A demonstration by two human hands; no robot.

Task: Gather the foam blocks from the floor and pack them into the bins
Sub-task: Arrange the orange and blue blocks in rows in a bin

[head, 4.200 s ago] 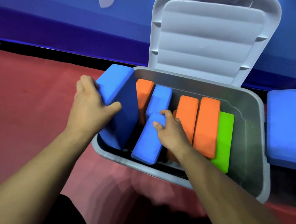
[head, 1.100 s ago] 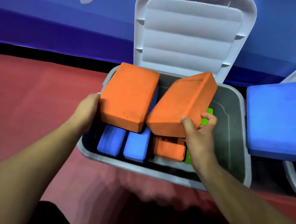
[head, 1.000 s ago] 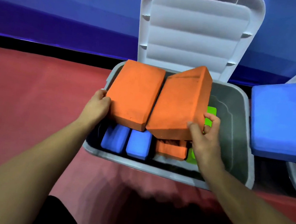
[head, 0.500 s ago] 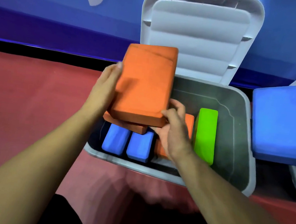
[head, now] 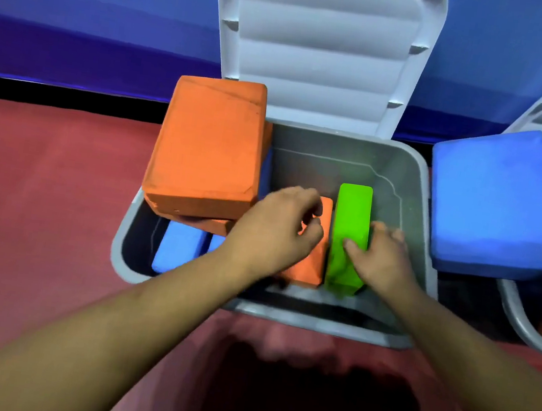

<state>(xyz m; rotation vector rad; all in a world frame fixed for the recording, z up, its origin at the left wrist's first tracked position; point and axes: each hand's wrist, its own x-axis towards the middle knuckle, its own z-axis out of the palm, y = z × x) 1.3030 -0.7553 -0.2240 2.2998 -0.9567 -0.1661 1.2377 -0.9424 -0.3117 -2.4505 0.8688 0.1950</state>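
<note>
L hand (head: 276, 230): fingers curled over orange blk (head: 310, 262); couldn't tell if gripping
R hand (head: 383, 254): gripped green blk (head: 353, 212); thumb atop
Blks: both stood on edge in bin (head: 282, 317); orange stack (head: 207, 141) lay over its left rim

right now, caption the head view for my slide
Right hand grips the green block, left hand at an upright orange block, in the open grey bin.

One head-worn wide-angle view looks forward and steeply down from close above the open bin (head: 412, 196). Both forearms enter from the bottom edge. The fingers (head: 298, 195) of the left hand (head: 269, 236) and right hand (head: 383, 258), curled on the upright orange block (head: 306, 265) and green block (head: 353, 209), sit near frame centre. Beyond the fingers rise the lid (head: 323, 57) and blue wall (head: 79, 25); right of them a second bin (head: 516, 320) is cropped.
</note>
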